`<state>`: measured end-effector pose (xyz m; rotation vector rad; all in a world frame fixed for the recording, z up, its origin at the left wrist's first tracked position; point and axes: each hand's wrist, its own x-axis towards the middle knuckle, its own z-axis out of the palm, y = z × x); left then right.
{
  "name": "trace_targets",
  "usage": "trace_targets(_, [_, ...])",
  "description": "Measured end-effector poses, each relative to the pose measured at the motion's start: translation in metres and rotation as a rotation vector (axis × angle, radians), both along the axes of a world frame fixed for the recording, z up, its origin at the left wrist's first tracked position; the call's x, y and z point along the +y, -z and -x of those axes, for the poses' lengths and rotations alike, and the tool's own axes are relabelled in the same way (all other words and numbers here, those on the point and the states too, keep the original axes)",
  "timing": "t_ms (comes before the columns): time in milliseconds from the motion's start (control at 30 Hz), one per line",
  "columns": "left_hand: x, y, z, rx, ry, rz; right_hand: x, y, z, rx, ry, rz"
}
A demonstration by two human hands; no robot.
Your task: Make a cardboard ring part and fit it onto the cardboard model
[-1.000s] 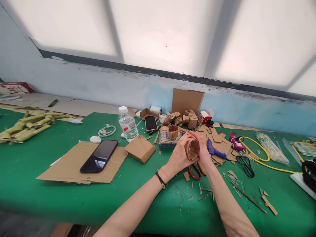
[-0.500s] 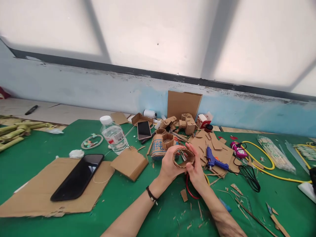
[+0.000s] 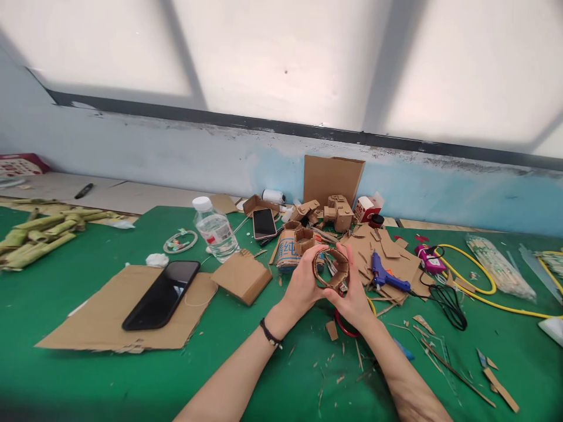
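While raised just above the green surface (image 3: 88,375), held between left hand (image 3: 303,281) and right hand (image 3: 354,296): cardboard ring (image 3: 331,268), fingers curled closed around its rim. Nearby: blue glue gun (image 3: 385,274), water bottle (image 3: 213,228), black phone (image 3: 162,294).

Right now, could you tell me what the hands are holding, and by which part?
Both hands hold a cardboard ring above the green table: the left hand grips its left rim, the right hand its lower right rim.

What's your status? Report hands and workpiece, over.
Left hand and right hand both grip cardboard ring, held above green table. Blue glue gun lies right, apart.
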<state>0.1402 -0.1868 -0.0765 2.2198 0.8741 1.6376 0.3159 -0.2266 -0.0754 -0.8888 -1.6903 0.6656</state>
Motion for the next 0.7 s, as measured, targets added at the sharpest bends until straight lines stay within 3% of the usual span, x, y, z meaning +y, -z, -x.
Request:
trace_targets(167, [0.022, -0.03, 0.032, -0.257, -0.325, 0.095, 0.006, -0.003, -0.008, -0.003, 0.054, -0.068])
trace_targets(267, [0.044, -0.054, 0.047, -0.263, -0.378, 0.18, 0.007, -0.004, -0.011, -0.063, 0.125, -0.07])
trace_targets(333, [0.055, -0.062, 0.051, -0.174, -0.338, 0.222, 0.007, -0.004, -0.012, -0.106, 0.129, -0.077])
trace_targets(433, [0.06, -0.059, 0.048, -0.106, -0.268, 0.287, 0.008, -0.003, -0.012, -0.15, 0.13, -0.109])
trace_targets(567, [0.058, -0.047, 0.044, -0.147, -0.205, 0.324, 0.009, -0.002, -0.011, -0.152, 0.116, -0.106])
trace_targets(700, [0.063, -0.045, 0.042, -0.185, -0.201, 0.324, 0.008, -0.001, -0.005, -0.169, 0.078, -0.085])
